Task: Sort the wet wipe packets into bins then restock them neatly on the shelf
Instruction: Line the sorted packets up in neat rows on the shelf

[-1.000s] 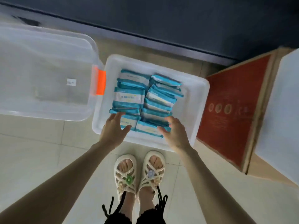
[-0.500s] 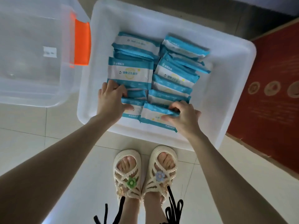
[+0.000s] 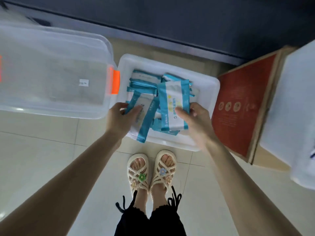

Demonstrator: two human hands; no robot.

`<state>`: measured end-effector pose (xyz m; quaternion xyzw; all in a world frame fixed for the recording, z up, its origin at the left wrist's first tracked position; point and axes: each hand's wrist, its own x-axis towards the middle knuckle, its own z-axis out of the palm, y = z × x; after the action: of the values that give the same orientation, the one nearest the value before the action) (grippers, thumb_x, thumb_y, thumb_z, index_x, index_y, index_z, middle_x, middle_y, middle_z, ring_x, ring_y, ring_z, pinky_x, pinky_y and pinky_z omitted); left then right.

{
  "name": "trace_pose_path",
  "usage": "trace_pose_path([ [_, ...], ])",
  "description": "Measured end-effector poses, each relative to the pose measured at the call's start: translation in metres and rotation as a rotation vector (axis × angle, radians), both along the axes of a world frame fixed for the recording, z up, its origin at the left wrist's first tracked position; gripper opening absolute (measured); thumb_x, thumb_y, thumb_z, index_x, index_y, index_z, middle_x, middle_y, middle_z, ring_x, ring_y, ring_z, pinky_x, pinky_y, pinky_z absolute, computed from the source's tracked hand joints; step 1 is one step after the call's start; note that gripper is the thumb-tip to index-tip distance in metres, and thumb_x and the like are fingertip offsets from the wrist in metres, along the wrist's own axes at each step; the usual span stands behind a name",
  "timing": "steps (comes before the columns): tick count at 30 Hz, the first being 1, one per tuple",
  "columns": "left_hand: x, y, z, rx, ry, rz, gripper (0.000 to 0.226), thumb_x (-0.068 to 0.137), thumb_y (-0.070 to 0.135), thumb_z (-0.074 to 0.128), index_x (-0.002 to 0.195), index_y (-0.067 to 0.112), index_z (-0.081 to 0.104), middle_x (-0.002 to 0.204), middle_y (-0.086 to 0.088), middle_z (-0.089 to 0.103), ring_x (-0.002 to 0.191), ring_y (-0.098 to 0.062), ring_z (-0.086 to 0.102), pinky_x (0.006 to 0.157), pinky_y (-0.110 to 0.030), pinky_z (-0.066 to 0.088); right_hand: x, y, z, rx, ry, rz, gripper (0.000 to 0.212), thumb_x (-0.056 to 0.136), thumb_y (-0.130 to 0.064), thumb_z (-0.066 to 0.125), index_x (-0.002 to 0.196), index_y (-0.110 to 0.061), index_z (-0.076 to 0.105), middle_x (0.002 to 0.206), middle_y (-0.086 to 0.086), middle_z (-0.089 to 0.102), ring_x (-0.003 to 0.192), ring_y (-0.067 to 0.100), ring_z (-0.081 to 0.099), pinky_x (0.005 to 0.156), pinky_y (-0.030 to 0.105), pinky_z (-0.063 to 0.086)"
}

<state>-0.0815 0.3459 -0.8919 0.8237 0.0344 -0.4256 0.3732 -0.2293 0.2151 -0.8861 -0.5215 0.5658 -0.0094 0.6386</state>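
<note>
A white bin [image 3: 207,86] sits on the floor ahead of my feet, holding several blue-and-white wet wipe packets [image 3: 144,79]. My left hand [image 3: 119,119] grips a stack of packets [image 3: 144,116] lifted over the bin's near left edge. My right hand [image 3: 195,120] holds another stack of packets [image 3: 173,104] upright above the bin's middle. Each stack seems to be more than one packet, but I cannot tell how many.
A clear bin [image 3: 51,72] with an orange latch [image 3: 115,84] lies to the left, touching the white bin. A red cardboard box [image 3: 243,106] and a white block [image 3: 296,116] stand to the right. A dark wall base [image 3: 170,19] runs behind.
Both hands have closed on packets from the near rows and lifted them out of the pile. The camera has pulled back up from the bin.
</note>
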Motion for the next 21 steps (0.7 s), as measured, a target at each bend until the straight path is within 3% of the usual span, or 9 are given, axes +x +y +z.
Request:
trace_pose_path([
  [4, 0.009, -0.002, 0.125, -0.216, 0.088, 0.153, 0.007, 0.09, 0.018, 0.061, 0.091, 0.012, 0.065, 0.08, -0.001, 0.069, 0.071, -0.017, 0.064, 0.064, -0.027, 0.051, 0.023, -0.012, 0.127, 0.021, -0.153, 0.016, 0.023, 0.085, -0.006, 0.068, 0.105, -0.011, 0.059, 0.088, -0.006, 0.069, 0.074, 0.0, 0.067, 0.067, 0.011, 0.051],
  [8, 0.032, -0.001, 0.263, -0.386, 0.095, 0.237, 0.005, 0.091, 0.007, 0.058, 0.088, 0.011, 0.058, 0.086, -0.005, 0.069, 0.08, -0.021, 0.063, 0.072, -0.033, 0.052, 0.052, -0.027, 0.265, -0.045, -0.229, 0.091, 0.026, 0.085, -0.006, 0.068, 0.11, -0.002, 0.066, 0.102, 0.009, 0.072, 0.092, 0.023, 0.069, 0.084, 0.032, 0.055],
  [11, 0.049, -0.004, 0.369, -0.516, 0.03, 0.239, 0.01, 0.089, -0.001, 0.058, 0.091, 0.008, 0.053, 0.09, -0.008, 0.067, 0.075, -0.017, 0.066, 0.068, -0.027, 0.055, 0.075, -0.033, 0.374, -0.087, -0.29, 0.099, 0.021, 0.084, -0.007, 0.069, 0.103, 0.001, 0.067, 0.091, 0.009, 0.071, 0.077, 0.018, 0.067, 0.07, 0.026, 0.054],
  [14, 0.071, -0.008, 0.466, -0.675, -0.048, 0.236, 0.026, 0.083, -0.01, 0.06, 0.099, 0.008, 0.05, 0.09, -0.003, 0.07, 0.077, -0.015, 0.07, 0.06, -0.025, 0.056, 0.105, -0.042, 0.474, -0.115, -0.386, 0.141, 0.007, 0.086, -0.008, 0.067, 0.092, -0.01, 0.065, 0.084, 0.004, 0.07, 0.069, 0.014, 0.067, 0.059, 0.026, 0.055],
  [18, 0.11, -0.016, 0.582, -0.818, -0.176, 0.212, 0.028, 0.083, -0.005, 0.065, 0.104, 0.009, 0.055, 0.095, -0.005, 0.07, 0.08, -0.017, 0.071, 0.055, -0.025, 0.055, 0.148, -0.051, 0.604, -0.155, -0.509, 0.251, 0.012, 0.092, -0.021, 0.061, 0.104, -0.018, 0.061, 0.09, 0.0, 0.069, 0.071, 0.017, 0.07, 0.048, 0.031, 0.054],
  [21, 0.146, -0.019, 0.652, -0.926, -0.224, 0.178, 0.025, 0.088, 0.004, 0.062, 0.112, 0.005, 0.057, 0.101, -0.006, 0.07, 0.083, -0.018, 0.071, 0.06, -0.029, 0.057, 0.183, -0.051, 0.683, -0.27, -0.56, 0.303, 0.016, 0.094, -0.017, 0.058, 0.11, -0.016, 0.059, 0.092, 0.0, 0.068, 0.072, 0.016, 0.069, 0.046, 0.028, 0.052],
])
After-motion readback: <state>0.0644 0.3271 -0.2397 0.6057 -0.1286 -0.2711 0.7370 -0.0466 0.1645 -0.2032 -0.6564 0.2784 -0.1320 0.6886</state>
